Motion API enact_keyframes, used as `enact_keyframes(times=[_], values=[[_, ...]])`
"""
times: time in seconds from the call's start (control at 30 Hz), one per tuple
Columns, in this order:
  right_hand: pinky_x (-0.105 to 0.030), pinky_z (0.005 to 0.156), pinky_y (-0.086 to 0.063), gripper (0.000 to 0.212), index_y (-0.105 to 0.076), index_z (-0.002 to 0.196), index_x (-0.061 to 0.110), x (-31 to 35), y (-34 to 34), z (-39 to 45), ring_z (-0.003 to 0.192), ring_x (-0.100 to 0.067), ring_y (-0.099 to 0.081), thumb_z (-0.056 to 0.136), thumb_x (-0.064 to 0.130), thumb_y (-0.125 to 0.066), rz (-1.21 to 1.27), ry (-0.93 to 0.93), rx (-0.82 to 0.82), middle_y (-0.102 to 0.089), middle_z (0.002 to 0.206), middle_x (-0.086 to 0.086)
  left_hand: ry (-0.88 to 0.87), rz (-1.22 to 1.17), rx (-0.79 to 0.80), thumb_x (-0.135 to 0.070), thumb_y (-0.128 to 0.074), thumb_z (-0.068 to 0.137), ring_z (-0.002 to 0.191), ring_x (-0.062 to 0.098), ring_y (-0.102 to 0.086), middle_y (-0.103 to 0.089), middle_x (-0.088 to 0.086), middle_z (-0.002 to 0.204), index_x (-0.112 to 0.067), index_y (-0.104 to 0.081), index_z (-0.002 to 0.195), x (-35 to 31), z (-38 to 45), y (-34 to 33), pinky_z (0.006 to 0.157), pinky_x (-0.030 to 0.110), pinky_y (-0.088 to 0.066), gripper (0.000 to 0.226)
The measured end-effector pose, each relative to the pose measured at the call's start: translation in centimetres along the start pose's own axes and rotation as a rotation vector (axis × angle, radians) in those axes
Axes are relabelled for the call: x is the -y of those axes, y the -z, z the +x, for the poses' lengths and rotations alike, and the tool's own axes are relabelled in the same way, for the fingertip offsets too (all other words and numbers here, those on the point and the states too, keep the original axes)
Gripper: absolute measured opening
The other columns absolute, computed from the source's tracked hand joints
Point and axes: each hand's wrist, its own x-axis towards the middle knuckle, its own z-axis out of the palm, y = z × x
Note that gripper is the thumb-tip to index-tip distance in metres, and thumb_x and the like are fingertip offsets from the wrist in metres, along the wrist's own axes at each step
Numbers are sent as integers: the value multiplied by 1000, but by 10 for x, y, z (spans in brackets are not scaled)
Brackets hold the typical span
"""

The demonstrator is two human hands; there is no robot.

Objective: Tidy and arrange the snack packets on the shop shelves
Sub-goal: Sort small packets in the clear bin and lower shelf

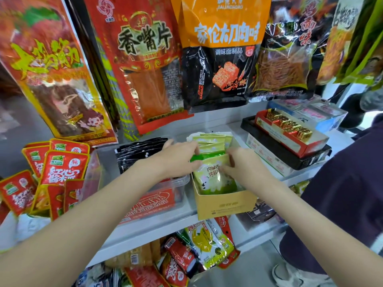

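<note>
A tan cardboard box (226,205) on the white shelf holds a row of upright green-and-white snack packets (211,141). My left hand (178,158) reaches over the box's left side, its fingers curled round the tops of the packets in the middle of the row. My right hand (238,164) is at the box's right side, its fingers pinching the front packet (215,179), which leans forward and shows printed characters.
Black packets (134,154) stand in a clear tub (178,195) left of the box. Red packets (60,170) pile at far left. Boxed sweets (290,131) lie at right. Large bags (221,59) hang above. Mixed packets (203,245) fill the lower shelf. A person in dark clothes (342,193) stands at right.
</note>
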Motion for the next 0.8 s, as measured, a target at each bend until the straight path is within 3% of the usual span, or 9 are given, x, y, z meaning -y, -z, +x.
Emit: enact_keyframes(times=[0.07, 0.13, 0.2, 0.33, 0.5, 0.7, 0.8], values=[[-31, 69, -45, 41, -47, 113, 9, -1, -4, -2, 92, -28, -58, 82, 27, -67, -107, 17, 26, -59, 101, -9, -13, 17, -23, -41, -46, 93, 107, 19, -48, -56, -2, 105, -15, -40, 125, 2, 0, -2, 114, 40, -14, 42], [-34, 85, -43, 71, -29, 135, 7, -2, -5, -3, 108, -31, -53, 80, 28, -69, -176, 18, 96, -42, 130, -14, -37, 84, -39, -49, -48, 90, 128, 23, -36, -42, 4, 138, -19, -32, 136, 5, 2, -3, 112, 38, -15, 57], [-33, 92, -40, 88, -12, 144, 8, 2, -2, -2, 117, -31, -48, 80, 28, -69, -88, -20, 164, -34, 138, -14, -53, 141, -3, -51, -47, 89, 137, 21, -25, -28, 2, 150, -20, -27, 142, 8, 5, -5, 113, 39, -13, 65], [-28, 88, -40, 71, -27, 139, 11, 5, 5, -1, 114, -23, -49, 83, 29, -67, 18, -52, 239, -50, 127, -9, -53, 150, 15, -42, -47, 92, 132, 20, -36, -39, 1, 144, -20, -44, 134, 6, 7, -5, 113, 41, -11, 48], [-32, 94, -39, 65, -27, 141, 15, 11, 16, -12, 120, -24, -45, 86, 20, -61, 44, -17, 122, -37, 138, -6, -70, 67, -241, -24, -45, 93, 116, 19, -48, -53, -1, 126, -20, -56, 120, 6, -12, 2, 105, 32, -21, 29], [-30, 96, -35, 57, -33, 139, 17, 35, 32, -40, 121, -22, -42, 89, 23, -58, 45, 86, 26, -39, 136, -5, -30, -85, -643, -9, -46, 89, 106, 17, -50, -59, -3, 109, -15, -64, 100, 20, -79, -13, 94, 26, -20, 22], [-25, 88, -33, 50, -38, 136, 17, 61, 28, -56, 117, -22, -44, 90, 22, -56, 62, 171, 16, -42, 133, -4, -8, -59, -663, -13, -43, 84, 105, 23, -54, -61, 1, 107, -13, -66, 94, 33, -118, -29, 89, 27, -22, 25]])
